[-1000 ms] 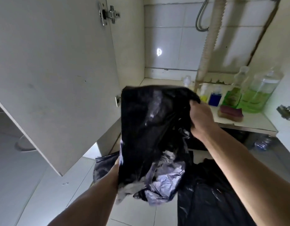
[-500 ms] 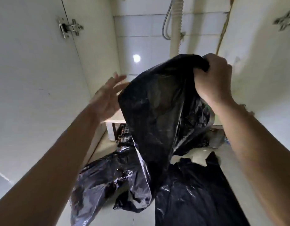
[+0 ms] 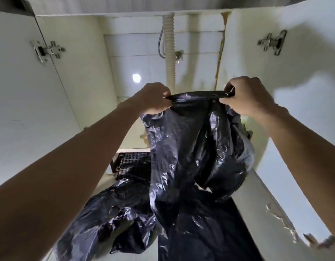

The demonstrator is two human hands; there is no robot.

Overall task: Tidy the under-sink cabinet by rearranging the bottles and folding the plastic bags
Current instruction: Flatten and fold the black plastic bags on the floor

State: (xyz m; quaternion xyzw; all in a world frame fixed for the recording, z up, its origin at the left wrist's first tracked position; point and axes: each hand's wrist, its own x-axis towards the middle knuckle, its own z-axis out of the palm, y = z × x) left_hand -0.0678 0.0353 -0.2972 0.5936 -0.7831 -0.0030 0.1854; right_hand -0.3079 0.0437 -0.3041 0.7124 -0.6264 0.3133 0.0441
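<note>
Half a second back only the right hand had the bag, and the left hand was open, reaching in beside it. Now both grip the top edge, fingers curled and pinching the plastic, the edge pulled into a tight band between them. The bag hangs loose from that band in front of the drain pipe, its lower part bunched and crumpled. To my eye that means the spreading has begun: with two corners held the bag can be shaken flat, and the folding proper is not yet started.

Below the pipe, more black bags lie heaped on the floor, and the hanging bag reaches down among them, so it may snag or drag there. Left of the pipe stands the open door with its hinge; right of the pipe another panel with a hinge. Between them there looks to be room to swing the bag, less so upward, where the cabinet top sits close.
</note>
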